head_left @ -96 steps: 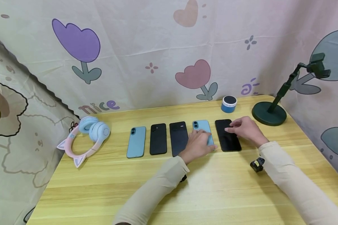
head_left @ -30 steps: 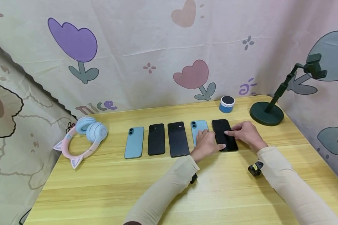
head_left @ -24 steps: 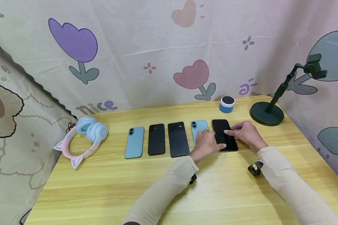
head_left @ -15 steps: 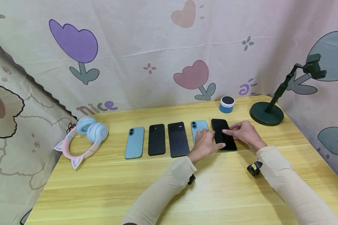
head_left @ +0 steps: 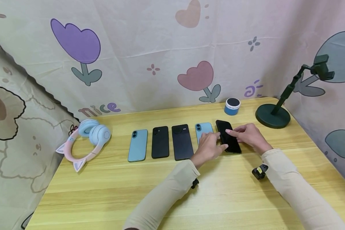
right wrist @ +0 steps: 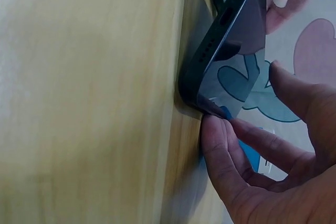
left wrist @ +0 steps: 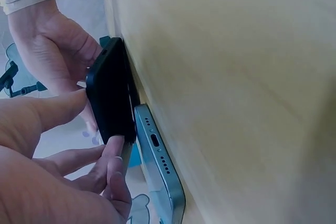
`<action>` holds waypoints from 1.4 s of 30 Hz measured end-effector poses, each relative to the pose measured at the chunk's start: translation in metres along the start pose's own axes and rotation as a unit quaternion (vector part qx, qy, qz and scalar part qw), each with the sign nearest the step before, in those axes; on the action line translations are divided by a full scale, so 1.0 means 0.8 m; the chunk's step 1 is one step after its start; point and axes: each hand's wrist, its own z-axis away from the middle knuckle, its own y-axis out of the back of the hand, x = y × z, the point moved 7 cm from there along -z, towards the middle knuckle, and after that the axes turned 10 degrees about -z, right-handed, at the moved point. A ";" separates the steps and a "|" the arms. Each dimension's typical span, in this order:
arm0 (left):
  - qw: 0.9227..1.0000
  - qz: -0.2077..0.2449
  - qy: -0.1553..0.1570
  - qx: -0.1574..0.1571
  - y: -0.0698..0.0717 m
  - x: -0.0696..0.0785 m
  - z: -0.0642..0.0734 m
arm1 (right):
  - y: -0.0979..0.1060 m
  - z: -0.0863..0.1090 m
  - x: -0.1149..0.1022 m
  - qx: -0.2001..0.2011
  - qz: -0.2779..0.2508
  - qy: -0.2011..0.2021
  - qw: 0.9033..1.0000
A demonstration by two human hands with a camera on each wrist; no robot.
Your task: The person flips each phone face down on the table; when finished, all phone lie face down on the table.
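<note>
A black smartphone [head_left: 229, 137] is tilted at the right end of a row of phones, its left edge lifted off the table. My left hand [head_left: 207, 147] grips that raised edge, thumb near the lower corner and fingertips farther along it. My right hand [head_left: 251, 136] is at the opposite edge. In the right wrist view, its fingertips [right wrist: 212, 129] touch the phone's edge, while the thumb stands apart above the screen. Just left of the tilted phone lies a light blue phone [head_left: 202, 127], partly covered by my left hand in the head view.
Farther left lie a dark phone [head_left: 182, 143], a black phone [head_left: 160, 143] and another light blue phone [head_left: 137, 147]. Cat-ear headphones [head_left: 86, 140] rest at the table's left. Behind the right hand stand a small blue speaker [head_left: 232, 107] and a dark green phone stand [head_left: 273, 115].
My left hand has shifted from over the light blue phone to the black phone's left edge. The black phone, flat earlier, now has that edge raised. The right hand stays beside it.
</note>
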 end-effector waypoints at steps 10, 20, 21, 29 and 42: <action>0.999 0.041 -0.004 0.010 0.001 -0.008 0.002 | -0.004 0.002 -0.002 -0.018 -0.010 -0.003 1.000; 0.996 0.089 0.012 0.017 0.004 -0.010 0.004 | -0.007 0.001 -0.001 -0.030 -0.023 -0.012 0.999; 0.995 0.092 0.011 0.020 0.005 -0.010 0.004 | -0.007 0.001 -0.001 -0.032 -0.029 -0.013 0.999; 0.994 0.102 -0.001 0.039 0.011 -0.006 0.005 | -0.011 0.003 -0.002 -0.047 -0.060 -0.026 0.997; 0.992 0.112 -0.030 0.055 0.017 0.003 0.004 | -0.015 0.003 -0.002 -0.068 -0.097 -0.038 0.992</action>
